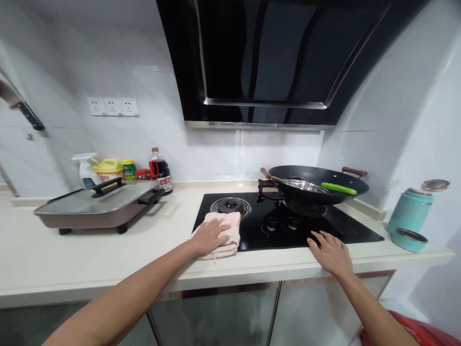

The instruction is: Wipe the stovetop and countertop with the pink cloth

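My left hand presses down on a folded pale pink cloth, its fingers bent over the top. The cloth lies across the front left corner of the black glass gas stove, partly on the counter, just in front of the left burner. At the stove's front edge, right of the two knobs, my right hand rests with fingers spread and nothing in it. Behind it a black wok sits on the right burner, with a metal lid or strainer and a green-handled utensil inside.
An electric pan with a glass lid stands on the left counter. Behind it are a spray bottle, a yellow jug and a soy sauce bottle. A turquoise flask stands right of the stove. A black range hood hangs above.
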A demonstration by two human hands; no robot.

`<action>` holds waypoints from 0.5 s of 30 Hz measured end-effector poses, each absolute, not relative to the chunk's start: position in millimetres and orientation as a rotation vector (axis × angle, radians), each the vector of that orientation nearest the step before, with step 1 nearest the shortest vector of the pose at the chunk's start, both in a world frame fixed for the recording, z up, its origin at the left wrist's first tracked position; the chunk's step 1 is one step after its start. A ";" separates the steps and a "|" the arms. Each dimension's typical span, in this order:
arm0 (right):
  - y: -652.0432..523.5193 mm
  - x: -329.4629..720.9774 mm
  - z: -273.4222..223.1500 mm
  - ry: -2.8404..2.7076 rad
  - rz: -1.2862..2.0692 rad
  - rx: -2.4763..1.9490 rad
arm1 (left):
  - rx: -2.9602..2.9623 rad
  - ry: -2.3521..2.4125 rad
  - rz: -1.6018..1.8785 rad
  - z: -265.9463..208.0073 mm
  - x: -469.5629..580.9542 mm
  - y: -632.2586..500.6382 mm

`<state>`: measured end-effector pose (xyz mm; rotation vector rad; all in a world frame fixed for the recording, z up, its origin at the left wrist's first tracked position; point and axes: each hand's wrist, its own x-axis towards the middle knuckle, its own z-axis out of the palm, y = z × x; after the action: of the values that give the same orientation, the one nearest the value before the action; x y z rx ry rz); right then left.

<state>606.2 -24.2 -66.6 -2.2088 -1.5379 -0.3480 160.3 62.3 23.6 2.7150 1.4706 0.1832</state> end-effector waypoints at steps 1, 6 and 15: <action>-24.1 606.4 -66.9 -1.534 -0.345 -2.209 | 2.695 1.533 0.186 23.4 150.7 66.3; -24.2 605.7 -65.2 -1.532 -0.310 -2.220 | 2.571 1.765 0.184 22.3 111.0 72.5; -23.6 607.6 -68.5 -1.523 -0.315 -2.239 | 2.598 1.901 0.179 1.4 37.0 12.4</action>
<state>607.6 -23.6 -68.5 -2.2390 -1.5232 -0.3151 37.0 12.4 1.4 2.5983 1.9008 0.1786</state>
